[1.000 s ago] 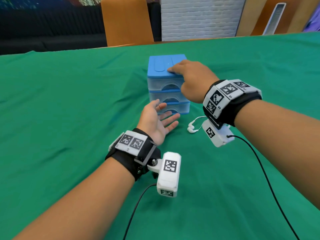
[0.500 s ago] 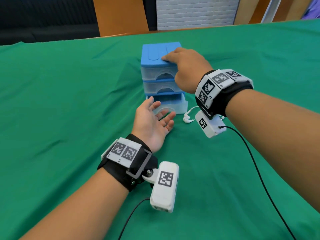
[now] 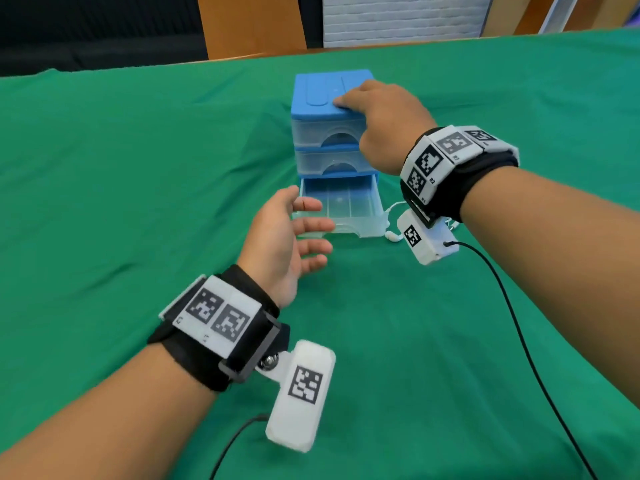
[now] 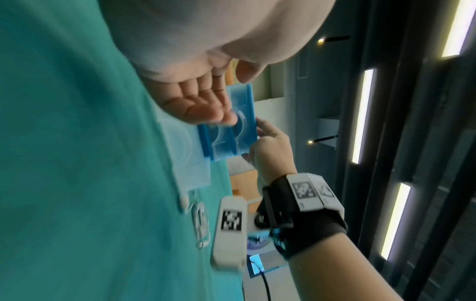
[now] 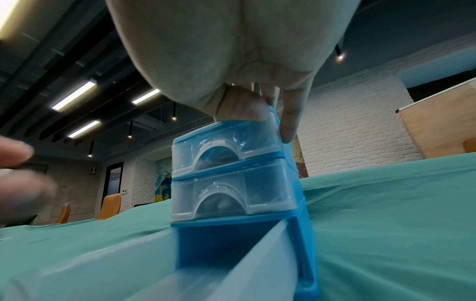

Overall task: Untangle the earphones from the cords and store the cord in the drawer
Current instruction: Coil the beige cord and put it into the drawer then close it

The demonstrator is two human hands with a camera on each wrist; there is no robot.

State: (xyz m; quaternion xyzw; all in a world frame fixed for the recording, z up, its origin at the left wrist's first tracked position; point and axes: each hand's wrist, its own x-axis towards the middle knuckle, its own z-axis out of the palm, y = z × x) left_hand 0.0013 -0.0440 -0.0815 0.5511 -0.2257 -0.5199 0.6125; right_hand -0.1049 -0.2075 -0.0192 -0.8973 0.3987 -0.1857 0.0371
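Cord point(image 4: 201, 222) looked light and limp; best pinched mid-coil. Left hand point(image 3: 277, 244) hung loose, right hand point(image 3: 377, 126) pressed flat on drawer unit point(image 3: 329, 109).

A soft, matt green cloth point(image 3: 138, 202) with small folds is spread over the table. The small blue plastic drawer box point(image 3: 325, 102) is smooth and a little shiny. Its see-through plastic drawers point(image 3: 343, 206) look cloudy and glossy.
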